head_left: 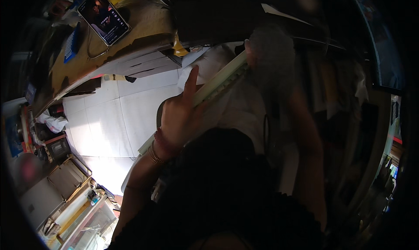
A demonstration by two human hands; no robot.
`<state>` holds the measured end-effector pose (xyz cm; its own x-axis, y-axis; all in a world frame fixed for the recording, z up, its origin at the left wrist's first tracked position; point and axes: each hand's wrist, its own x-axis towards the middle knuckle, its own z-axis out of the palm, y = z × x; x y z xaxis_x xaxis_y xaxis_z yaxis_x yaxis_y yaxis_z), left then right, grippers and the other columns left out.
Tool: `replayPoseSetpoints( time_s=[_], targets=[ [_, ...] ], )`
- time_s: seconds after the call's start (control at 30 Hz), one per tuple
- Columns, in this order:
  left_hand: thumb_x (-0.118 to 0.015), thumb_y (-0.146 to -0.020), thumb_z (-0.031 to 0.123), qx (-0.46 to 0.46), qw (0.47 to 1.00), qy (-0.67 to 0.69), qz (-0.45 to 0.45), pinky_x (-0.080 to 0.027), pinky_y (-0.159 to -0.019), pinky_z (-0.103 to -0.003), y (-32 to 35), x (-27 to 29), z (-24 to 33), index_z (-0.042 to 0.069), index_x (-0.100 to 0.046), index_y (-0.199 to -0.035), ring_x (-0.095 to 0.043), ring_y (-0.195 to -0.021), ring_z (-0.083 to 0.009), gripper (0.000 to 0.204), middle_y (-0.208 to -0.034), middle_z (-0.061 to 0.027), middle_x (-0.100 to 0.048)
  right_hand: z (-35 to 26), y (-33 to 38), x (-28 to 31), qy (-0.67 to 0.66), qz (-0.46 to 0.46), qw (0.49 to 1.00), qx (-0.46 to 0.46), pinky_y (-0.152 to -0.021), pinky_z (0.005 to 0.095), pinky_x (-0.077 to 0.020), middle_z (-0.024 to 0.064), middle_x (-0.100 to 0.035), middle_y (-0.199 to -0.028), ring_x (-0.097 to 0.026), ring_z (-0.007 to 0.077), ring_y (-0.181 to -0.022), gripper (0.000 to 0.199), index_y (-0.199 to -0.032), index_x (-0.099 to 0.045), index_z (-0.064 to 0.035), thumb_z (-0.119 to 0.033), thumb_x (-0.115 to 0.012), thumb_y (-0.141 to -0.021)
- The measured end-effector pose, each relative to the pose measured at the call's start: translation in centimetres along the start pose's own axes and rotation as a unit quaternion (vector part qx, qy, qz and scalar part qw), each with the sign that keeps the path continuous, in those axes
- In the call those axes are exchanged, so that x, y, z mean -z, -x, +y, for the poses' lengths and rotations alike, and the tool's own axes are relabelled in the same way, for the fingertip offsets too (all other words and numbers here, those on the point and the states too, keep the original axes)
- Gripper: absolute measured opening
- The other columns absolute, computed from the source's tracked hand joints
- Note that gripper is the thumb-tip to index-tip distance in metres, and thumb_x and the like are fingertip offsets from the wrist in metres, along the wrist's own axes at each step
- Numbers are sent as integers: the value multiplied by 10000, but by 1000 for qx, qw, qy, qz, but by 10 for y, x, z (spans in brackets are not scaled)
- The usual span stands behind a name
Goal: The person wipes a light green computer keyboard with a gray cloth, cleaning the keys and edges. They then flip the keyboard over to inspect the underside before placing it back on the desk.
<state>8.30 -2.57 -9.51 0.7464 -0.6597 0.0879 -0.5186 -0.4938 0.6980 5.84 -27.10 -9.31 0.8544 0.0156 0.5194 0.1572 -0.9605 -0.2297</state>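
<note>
In the head view, bright white tiled floor [104, 130] spreads beside a wooden desk [146, 23]. A long pale green bar [221, 79] slants above the lap, running through the left hand [179, 117], which grips it with the forefinger raised, up to the right hand [271, 60], too blurred to tell its grip. The bar looks light and stiff, probably best held along its smooth side, clear of the toothed edge.
</note>
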Motion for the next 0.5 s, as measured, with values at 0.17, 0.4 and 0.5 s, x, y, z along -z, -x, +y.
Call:
replayPoseSetpoints(
  time_s=[0.17,0.4,0.5],
  targets=[
    [-719,-729,15,37,999,-7,-32,-571,-651,-345,-7,6,8,76,-195,-1469,-692,-763,-309,909,-941,-144,-695,-32,50,-65,-101,11,990,101,-671,392,-463,88,-601,-853,-566,250,-764,181,-854,-615,-56,-235,-631,-832],
    [-729,-742,46,4,1000,-19,4,-574,-641,-349,-2,0,-2,65,-155,-1477,-693,-738,-296,933,-913,-129,-697,-7,3,-5,-23,40,998,46,-768,416,-479,105,-623,-893,-594,251,-847,185,-904,-651,-42,-215,-590,-876],
    [-725,-753,61,-3,1000,-13,5,-573,-632,-350,-2,-3,-1,59,-149,-1477,-692,-722,-296,925,-899,-129,-697,10,2,4,42,73,991,103,-730,395,-480,92,-626,-860,-591,244,-803,171,-896,-652,-42,-202,-593,-878]
  ],
)
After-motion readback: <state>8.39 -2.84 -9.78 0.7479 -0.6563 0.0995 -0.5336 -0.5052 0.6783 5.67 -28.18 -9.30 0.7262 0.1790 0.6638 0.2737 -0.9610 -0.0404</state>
